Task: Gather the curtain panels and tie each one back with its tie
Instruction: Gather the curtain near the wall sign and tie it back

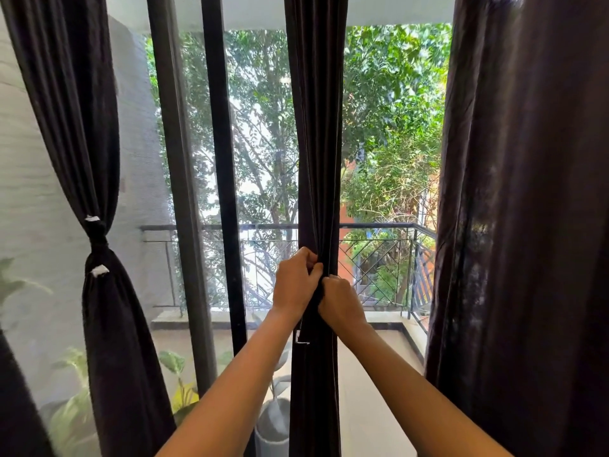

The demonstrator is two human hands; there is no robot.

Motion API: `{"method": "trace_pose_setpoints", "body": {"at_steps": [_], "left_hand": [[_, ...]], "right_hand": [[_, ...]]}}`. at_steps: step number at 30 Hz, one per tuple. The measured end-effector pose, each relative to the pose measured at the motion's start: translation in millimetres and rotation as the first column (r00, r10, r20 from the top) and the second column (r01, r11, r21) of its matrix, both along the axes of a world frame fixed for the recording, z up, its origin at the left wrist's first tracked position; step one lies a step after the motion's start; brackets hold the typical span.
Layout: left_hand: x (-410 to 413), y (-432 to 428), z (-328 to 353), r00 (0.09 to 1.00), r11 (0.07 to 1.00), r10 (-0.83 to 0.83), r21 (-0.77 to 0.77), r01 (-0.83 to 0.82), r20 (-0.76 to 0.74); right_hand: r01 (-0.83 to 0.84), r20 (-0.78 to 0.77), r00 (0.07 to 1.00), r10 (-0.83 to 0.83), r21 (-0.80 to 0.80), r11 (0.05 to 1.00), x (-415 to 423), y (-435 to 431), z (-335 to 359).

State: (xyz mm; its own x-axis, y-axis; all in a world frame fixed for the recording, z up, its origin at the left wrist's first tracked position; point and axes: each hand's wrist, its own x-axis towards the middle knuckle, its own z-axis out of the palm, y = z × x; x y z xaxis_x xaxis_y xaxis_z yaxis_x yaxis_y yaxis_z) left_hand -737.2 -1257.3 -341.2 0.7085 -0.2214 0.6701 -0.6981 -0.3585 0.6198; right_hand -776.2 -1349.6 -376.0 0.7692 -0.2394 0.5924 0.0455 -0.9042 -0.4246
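Note:
A dark brown middle curtain panel (pixel 316 133) hangs gathered into a narrow column in front of the window. My left hand (pixel 295 282) grips its folds from the left, and my right hand (pixel 341 300) grips them from the right, just below. Both hands press together at waist height of the panel. A dark strip with a white end (pixel 301 338) hangs below my left hand; it looks like the tie. The left curtain panel (pixel 82 127) is bound at its middle by a knotted tie (pixel 96 242) with white tabs. The right curtain panel (pixel 527 225) hangs loose.
Dark window frame bars (pixel 222 159) stand left of the middle panel. Behind the glass lie a balcony with a metal railing (pixel 379 227) and trees. Potted plants (pixel 178 384) and a pale pot (pixel 273 423) stand low by the window.

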Motion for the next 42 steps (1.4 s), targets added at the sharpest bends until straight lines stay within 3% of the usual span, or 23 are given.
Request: {"method": "trace_pose_setpoints", "body": {"at_steps": [13,18,21,24,28,30,33,35,37,39,42], "left_hand": [[-18,-2,2,1.0,1.0,-0.01,-0.008,0.01,0.025],[-25,0,4,0.996,0.999,0.004,0.046,-0.007,0.086],[-30,0,6,0.995,0.998,-0.008,0.069,0.001,0.099],[-36,1,13,0.998,0.997,-0.05,0.065,0.047,0.047],[-31,6,22,0.928,0.967,-0.25,-0.028,0.252,-0.275],[-27,11,26,0.875,0.938,-0.338,-0.046,0.344,-0.345],[-21,16,29,0.852,0.902,-0.409,-0.003,0.432,-0.326],[-19,17,28,0.853,0.885,-0.434,0.039,0.464,-0.291],[-17,18,25,0.853,0.878,-0.442,0.061,0.475,-0.28],[-15,19,22,0.849,0.874,-0.444,0.073,0.481,-0.286],[-9,20,17,0.88,0.889,-0.41,0.109,0.444,-0.242]], "right_hand": [[-0.043,-0.078,0.997,0.015,-0.366,0.93,-19,-15,13],[-0.113,-0.063,0.994,0.095,-0.44,0.891,-24,-22,13],[-0.197,-0.029,0.979,0.202,-0.402,0.894,-27,-22,7],[-0.293,-0.015,0.953,0.301,-0.293,0.91,-30,-22,-2],[-0.356,0.122,0.927,0.353,-0.003,0.935,-35,-20,-8],[-0.348,0.209,0.927,0.31,0.177,0.92,-37,-14,-9],[-0.321,0.327,0.924,0.197,0.384,0.866,-35,-9,-14],[-0.401,0.391,0.898,0.201,0.542,0.738,-35,-7,-14],[-0.489,0.468,0.864,0.184,0.697,0.525,-32,-4,-14],[-0.433,0.429,0.897,0.109,0.798,0.42,-26,-3,-15],[-0.41,0.383,0.911,0.153,0.882,0.233,-23,-3,-14]]}}
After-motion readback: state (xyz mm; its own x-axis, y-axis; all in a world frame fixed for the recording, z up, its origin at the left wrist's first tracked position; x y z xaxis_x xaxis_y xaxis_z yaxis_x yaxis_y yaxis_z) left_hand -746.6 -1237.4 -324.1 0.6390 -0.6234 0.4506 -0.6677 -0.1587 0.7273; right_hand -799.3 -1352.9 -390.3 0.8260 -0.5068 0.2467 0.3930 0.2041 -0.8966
